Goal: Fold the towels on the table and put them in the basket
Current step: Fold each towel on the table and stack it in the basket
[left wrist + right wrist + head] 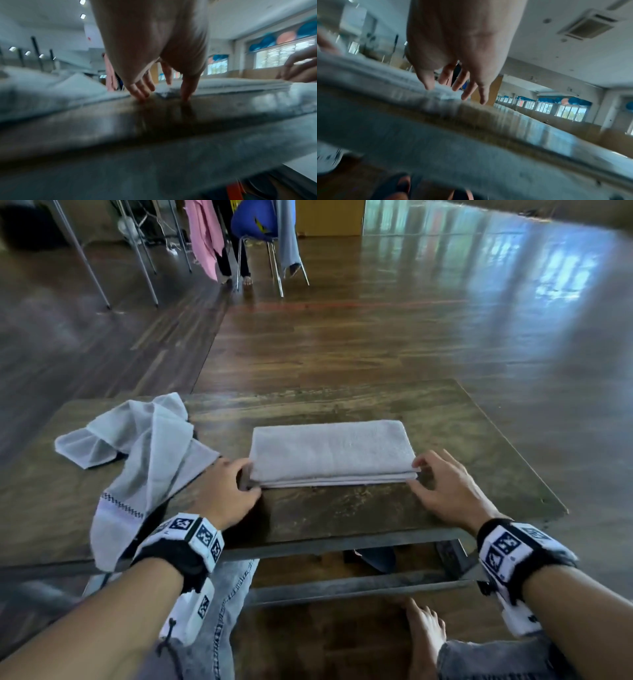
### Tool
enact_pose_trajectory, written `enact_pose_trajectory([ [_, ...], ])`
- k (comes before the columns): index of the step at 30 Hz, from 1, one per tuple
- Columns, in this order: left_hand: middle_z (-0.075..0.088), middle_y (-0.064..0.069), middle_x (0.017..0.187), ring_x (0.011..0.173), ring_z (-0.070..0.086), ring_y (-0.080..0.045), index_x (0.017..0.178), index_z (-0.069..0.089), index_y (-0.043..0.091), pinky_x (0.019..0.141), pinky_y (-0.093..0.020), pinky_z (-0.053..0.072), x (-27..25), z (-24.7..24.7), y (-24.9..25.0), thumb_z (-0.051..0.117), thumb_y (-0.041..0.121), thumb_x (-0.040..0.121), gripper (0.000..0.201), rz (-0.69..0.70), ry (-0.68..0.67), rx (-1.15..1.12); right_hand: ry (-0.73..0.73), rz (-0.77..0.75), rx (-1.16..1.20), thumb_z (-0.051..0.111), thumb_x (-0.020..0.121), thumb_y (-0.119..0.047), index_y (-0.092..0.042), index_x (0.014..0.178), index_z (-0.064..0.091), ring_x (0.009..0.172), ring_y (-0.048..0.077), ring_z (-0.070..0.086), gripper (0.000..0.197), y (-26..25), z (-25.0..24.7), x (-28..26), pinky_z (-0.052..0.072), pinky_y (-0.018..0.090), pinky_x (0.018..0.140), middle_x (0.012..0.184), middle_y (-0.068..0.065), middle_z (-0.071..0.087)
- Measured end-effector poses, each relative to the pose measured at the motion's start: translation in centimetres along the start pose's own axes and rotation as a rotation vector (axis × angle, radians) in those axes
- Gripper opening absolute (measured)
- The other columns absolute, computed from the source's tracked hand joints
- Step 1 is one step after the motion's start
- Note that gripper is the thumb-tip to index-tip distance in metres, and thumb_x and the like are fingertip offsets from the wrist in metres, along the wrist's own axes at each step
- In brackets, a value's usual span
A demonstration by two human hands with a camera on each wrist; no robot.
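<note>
A grey towel (330, 451), folded into a long flat rectangle, lies in the middle of the wooden table (342, 518). My left hand (248, 479) is at its left end. The fingers (140, 93) and thumb point down onto the tabletop on either side of the towel's near corner (164, 93). My right hand (419, 475) is at the right end. Its thumb touches the towel's edge (412, 81), and its spread, relaxed fingers (465, 94) stand just over the table. A second, crumpled pale towel (147, 446) lies at the table's left. No basket is in view.
The crumpled towel hangs over the table's front edge by my left wrist. My knees and a bare foot (426, 635) are under the table. Far back on the wooden floor stand a blue chair (253, 220), hanging cloths (205, 234) and metal table legs (82, 258).
</note>
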State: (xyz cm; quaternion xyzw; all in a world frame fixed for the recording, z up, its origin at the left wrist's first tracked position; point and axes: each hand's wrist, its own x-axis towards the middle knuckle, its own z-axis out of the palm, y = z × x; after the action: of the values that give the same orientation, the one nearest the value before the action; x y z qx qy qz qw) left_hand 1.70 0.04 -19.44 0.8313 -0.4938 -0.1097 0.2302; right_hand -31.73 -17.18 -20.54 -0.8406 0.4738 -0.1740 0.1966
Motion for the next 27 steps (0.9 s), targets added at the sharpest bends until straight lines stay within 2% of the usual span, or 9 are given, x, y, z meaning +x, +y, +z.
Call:
enact_pose_trajectory([
  [2,0.064,-0.006,0.091,0.085,0.060,-0.025,0.096,0.068,0.011,0.068,-0.031,0.042,0.4,0.5,0.6,0.071,0.030,0.082,0.024,-0.062,0.139,-0.090,0.088,0.117,0.048,0.064,0.094,-0.033,-0.018,0.111,0.058,0.113,0.027,0.052,0.023,0.0,0.8,0.6,0.044,0.041,0.100,0.114,0.002,0.053],
  [4,0.065,-0.011,0.075,0.075,0.061,-0.028,0.077,0.069,0.003,0.066,-0.035,0.044,1.2,0.7,0.9,0.070,0.031,0.084,0.029,-0.100,0.176,-0.092,0.102,0.235,0.064,0.057,0.098,-0.038,-0.016,0.102,0.058,0.120,0.033,0.045,0.022,-0.2,1.0,1.4,0.037,0.043,0.105,0.117,0.009,0.053],
  [6,0.066,-0.009,0.068,0.076,0.063,-0.026,0.067,0.070,0.004,0.066,-0.030,0.043,1.7,0.7,1.0,0.071,0.034,0.086,0.035,-0.141,0.160,-0.073,0.079,0.281,0.043,0.053,0.100,-0.040,-0.017,0.091,0.058,0.121,0.034,0.043,0.026,-0.3,1.0,2.1,0.033,0.042,0.105,0.113,0.012,0.058],
  [10,0.069,-0.017,0.065,0.064,0.065,-0.027,0.066,0.071,-0.003,0.049,-0.020,0.036,2.6,0.3,0.9,0.073,0.031,0.087,0.041,-0.175,0.091,-0.055,0.073,0.314,0.022,0.056,0.096,-0.030,-0.018,0.079,0.057,0.115,0.033,0.047,0.021,-0.9,0.3,2.8,0.037,0.039,0.095,0.107,0.013,0.062],
  [16,0.062,-0.019,0.056,0.054,0.060,-0.031,0.055,0.063,-0.002,0.051,-0.027,0.038,2.5,-0.5,0.8,0.072,0.035,0.087,0.049,-0.186,0.045,-0.076,-0.007,0.380,-0.022,0.057,0.095,-0.031,-0.017,0.060,0.053,0.117,0.038,0.047,0.038,-2.1,-0.9,2.8,0.042,0.048,0.101,0.104,0.015,0.060],
  [18,0.062,-0.016,0.056,0.053,0.059,-0.029,0.056,0.063,0.000,0.054,-0.029,0.042,2.2,-0.7,0.9,0.072,0.035,0.087,0.048,-0.198,-0.013,-0.072,-0.024,0.376,-0.018,0.059,0.094,-0.026,-0.019,0.054,0.045,0.112,0.039,0.051,0.042,-2.3,-1.3,2.7,0.044,0.047,0.101,0.093,0.016,0.056],
  [21,0.070,-0.022,0.068,0.061,0.065,-0.031,0.069,0.071,-0.006,0.056,-0.030,0.045,2.3,-1.1,1.4,0.074,0.030,0.087,0.041,-0.177,-0.025,-0.066,0.028,0.388,0.039,0.054,0.089,-0.017,-0.015,0.052,0.042,0.094,0.033,0.052,0.039,-2.8,-2.2,2.7,0.050,0.046,0.087,0.080,0.013,0.049],
  [25,0.048,-0.007,0.042,0.043,0.047,-0.019,0.041,0.049,0.011,0.047,-0.023,0.037,2.7,-2.6,1.6,0.072,0.027,0.081,0.049,-0.201,0.105,-0.097,0.084,0.352,0.073,0.056,0.085,-0.015,-0.012,0.052,0.048,0.086,0.031,0.056,0.034,-3.4,-3.2,2.7,0.055,0.046,0.074,0.062,0.009,0.053],
  [27,0.052,-0.009,0.045,0.048,0.053,-0.023,0.042,0.051,0.009,0.049,-0.023,0.039,2.5,-2.9,1.3,0.073,0.027,0.081,0.048,-0.201,0.090,-0.084,0.068,0.334,0.061,0.058,0.083,-0.014,-0.014,0.049,0.047,0.079,0.029,0.054,0.036,-3.4,-3.5,2.4,0.055,0.046,0.069,0.054,0.005,0.050],
])
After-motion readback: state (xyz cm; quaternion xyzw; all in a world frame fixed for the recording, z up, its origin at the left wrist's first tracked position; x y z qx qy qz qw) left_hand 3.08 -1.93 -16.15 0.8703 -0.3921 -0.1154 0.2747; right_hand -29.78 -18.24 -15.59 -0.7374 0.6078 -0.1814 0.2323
